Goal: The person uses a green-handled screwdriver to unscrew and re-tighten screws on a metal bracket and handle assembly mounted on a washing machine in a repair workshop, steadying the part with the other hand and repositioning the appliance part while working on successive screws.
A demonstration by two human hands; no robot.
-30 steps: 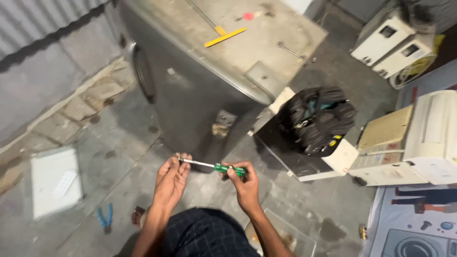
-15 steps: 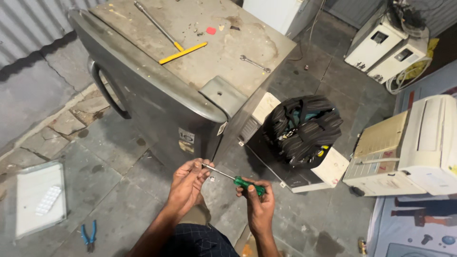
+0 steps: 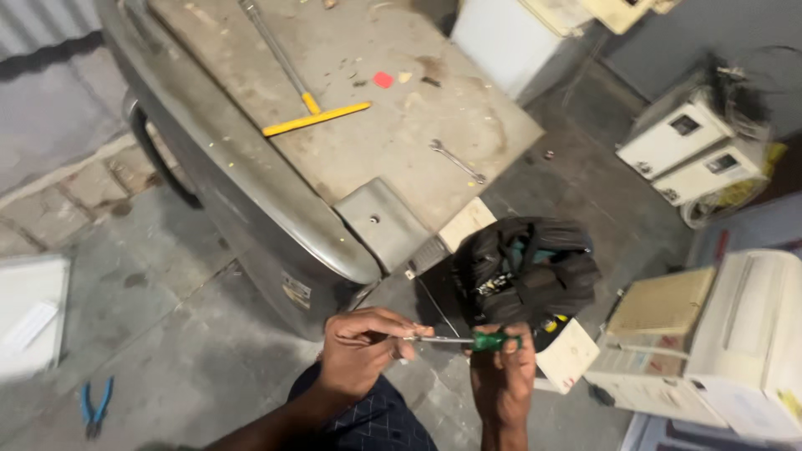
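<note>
While seen from the head camera, both hands low at the bottom edge of the frame, above the concrete floor (image 3: 192,351). Left hand (image 3: 361,349) curled, fingertips pinching the metal shaft tip of the screwdriver (image 3: 468,340). Right hand (image 3: 501,376) wrapped shut around the green handle. Screwdriver held level between the two hands, just in front of the black tool bag (image 3: 526,271) and near the front corner of the grey metal cabinet (image 3: 251,192) lying on its side.

On the cabinet's upper face: yellow-handled tool (image 3: 311,117) near the middle, spanner (image 3: 457,160) toward the right edge. Blue pliers (image 3: 93,407) on the floor, well apart to the left. White appliance casings (image 3: 718,334) at the right.

Risk, as a judgement: shaft tip slipping through the left fingertips under any push from the right hand, with a cut or puncture as the likely result; loose grip letting the screwdriver drop onto the floor.
</note>
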